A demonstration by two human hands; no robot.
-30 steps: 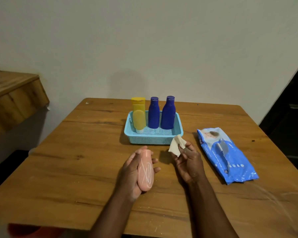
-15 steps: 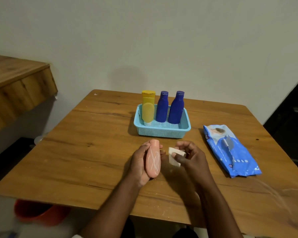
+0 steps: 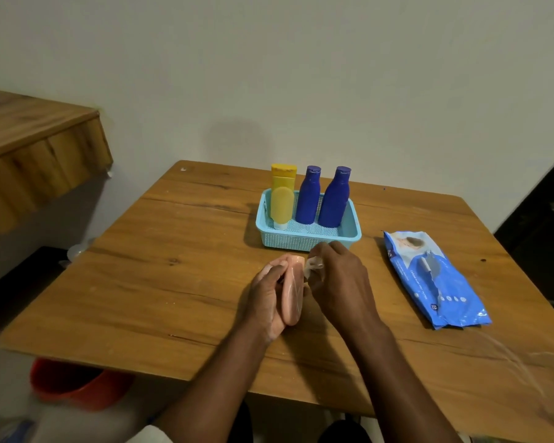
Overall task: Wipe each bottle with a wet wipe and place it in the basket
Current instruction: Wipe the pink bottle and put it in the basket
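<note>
Your left hand (image 3: 264,298) grips the pink bottle (image 3: 292,290) just in front of the blue basket (image 3: 307,239); your right hand (image 3: 341,279) pinches the wet wipe (image 3: 312,266) against it, well inside the bench (image 3: 160,266) edges.

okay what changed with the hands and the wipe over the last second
The right hand brought the wet wipe leftward onto the pink bottle, which the left hand keeps gripping. The three bottles stayed in the basket, the wipes pack unmoved.

Wet wipe (image 3: 313,269) mostly hidden under right hand (image 3: 339,282); pack (image 3: 435,279) print unreadable.
</note>
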